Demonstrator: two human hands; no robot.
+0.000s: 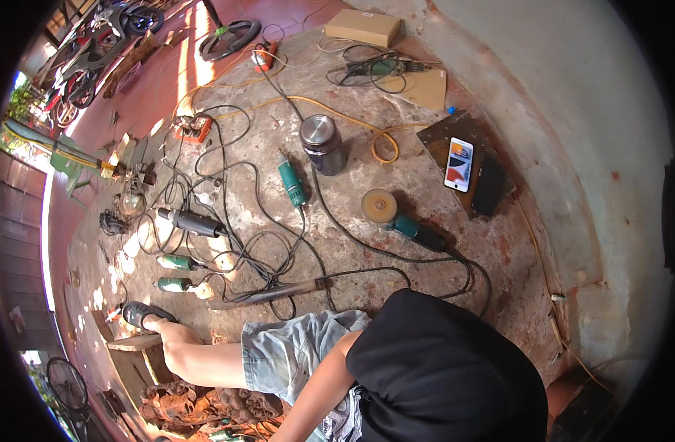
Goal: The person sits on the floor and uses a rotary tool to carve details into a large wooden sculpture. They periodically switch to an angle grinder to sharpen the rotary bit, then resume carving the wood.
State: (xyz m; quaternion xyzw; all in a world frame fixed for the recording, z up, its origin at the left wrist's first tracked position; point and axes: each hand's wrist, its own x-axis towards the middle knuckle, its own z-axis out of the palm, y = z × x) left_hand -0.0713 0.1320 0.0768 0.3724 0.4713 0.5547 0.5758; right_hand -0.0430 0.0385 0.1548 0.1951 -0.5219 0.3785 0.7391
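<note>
Neither of my hands is in view. A bare arm (319,398) runs from a black sleeve (441,361) past the lower edge, where its hand is cut off. Close by that arm lies a reddish-brown carved wood piece (205,405), partly cut off below. A leg in grey-blue shorts (278,353) stretches left to a dark shoe (136,314). On the concrete, an angle grinder (418,232) carries a round tan disc (379,205). Left of it lies a green die grinder (292,184). A grey-black power tool (194,222) and two green tool bodies (177,261) rest farther left.
Tangled black cords (267,265) cross the floor to an orange socket block (196,130). A lidded metal jar (321,144) stands mid-floor. A phone (459,163) lies lit on a dark board (474,132) near the wall (573,110). Motorbikes (94,55) stand far left.
</note>
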